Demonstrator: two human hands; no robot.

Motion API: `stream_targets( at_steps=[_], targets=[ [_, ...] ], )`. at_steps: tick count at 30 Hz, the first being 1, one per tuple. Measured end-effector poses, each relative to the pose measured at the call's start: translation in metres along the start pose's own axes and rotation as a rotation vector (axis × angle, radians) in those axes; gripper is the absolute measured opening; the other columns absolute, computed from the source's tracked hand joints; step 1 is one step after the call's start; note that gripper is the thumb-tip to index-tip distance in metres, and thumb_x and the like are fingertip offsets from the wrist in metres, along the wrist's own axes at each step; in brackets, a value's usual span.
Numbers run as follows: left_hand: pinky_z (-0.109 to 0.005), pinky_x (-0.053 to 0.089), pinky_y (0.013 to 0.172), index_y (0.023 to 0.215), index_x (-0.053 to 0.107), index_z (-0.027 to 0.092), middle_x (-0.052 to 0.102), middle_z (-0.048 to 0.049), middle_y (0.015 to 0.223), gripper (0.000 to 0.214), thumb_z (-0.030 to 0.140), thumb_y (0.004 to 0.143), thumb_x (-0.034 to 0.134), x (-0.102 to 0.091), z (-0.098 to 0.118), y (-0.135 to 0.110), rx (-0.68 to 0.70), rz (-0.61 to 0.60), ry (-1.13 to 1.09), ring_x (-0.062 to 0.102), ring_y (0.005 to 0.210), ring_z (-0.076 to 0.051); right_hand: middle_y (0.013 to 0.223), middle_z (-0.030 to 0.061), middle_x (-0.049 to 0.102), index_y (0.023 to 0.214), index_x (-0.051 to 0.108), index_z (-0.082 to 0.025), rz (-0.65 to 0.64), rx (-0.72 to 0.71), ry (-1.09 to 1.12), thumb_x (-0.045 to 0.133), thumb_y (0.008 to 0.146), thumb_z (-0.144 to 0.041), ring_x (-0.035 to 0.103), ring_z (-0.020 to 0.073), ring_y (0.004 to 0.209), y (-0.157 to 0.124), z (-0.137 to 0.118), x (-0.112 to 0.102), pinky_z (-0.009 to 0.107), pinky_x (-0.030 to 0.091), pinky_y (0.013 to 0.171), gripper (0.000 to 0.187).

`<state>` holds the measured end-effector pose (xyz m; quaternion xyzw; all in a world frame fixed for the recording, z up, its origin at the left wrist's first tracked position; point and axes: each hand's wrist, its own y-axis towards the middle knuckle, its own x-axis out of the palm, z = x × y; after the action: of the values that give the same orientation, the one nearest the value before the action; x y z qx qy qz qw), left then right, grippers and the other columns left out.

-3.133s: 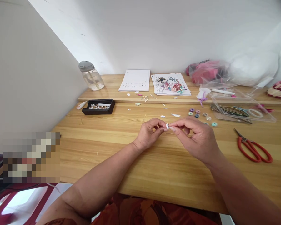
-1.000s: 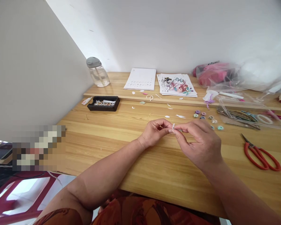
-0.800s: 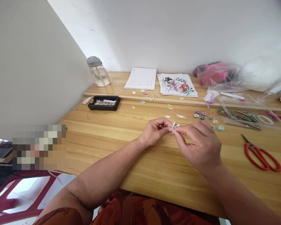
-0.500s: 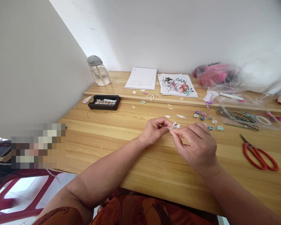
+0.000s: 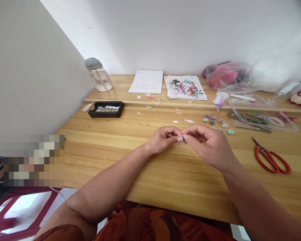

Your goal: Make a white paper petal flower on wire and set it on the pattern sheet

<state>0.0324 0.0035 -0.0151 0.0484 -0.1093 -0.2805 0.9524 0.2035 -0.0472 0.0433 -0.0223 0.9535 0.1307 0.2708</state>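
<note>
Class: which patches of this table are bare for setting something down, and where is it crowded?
Bare wood lies left of the left hand, this side of the black tray, and between the right hand and the red scissors. Both hands pinch a paper piece. Crowded: paper coils, clear packet and the back ledge.

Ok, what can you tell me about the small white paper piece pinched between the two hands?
The small white paper piece is tiny and leaf-shaped, pale at the rim with a darker, shadowed face. It stands roughly upright, pinched between the fingertips of the left hand and the right hand, over the light wooden table near its middle. Whether it is coiled or flat is too small to tell.
</note>
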Motion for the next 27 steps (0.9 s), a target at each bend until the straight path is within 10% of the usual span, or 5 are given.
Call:
stream_targets(
  at_steps=[27],
  targets=[
    [-0.027,0.044,0.076,0.077,0.066,0.011,0.067,-0.0036,0.076,0.036,0.039,0.063,0.083,-0.001,-0.001,0.001,-0.045,0.036,-0.090,0.059,0.073,-0.012,0.076,0.0025,0.070,0.082,0.071,-0.018,0.126,-0.043,0.004,0.065,0.082,-0.030,0.061,0.0140,0.063,0.003,0.009,0.010,0.025,0.047,0.057,0.013]
  ],
)
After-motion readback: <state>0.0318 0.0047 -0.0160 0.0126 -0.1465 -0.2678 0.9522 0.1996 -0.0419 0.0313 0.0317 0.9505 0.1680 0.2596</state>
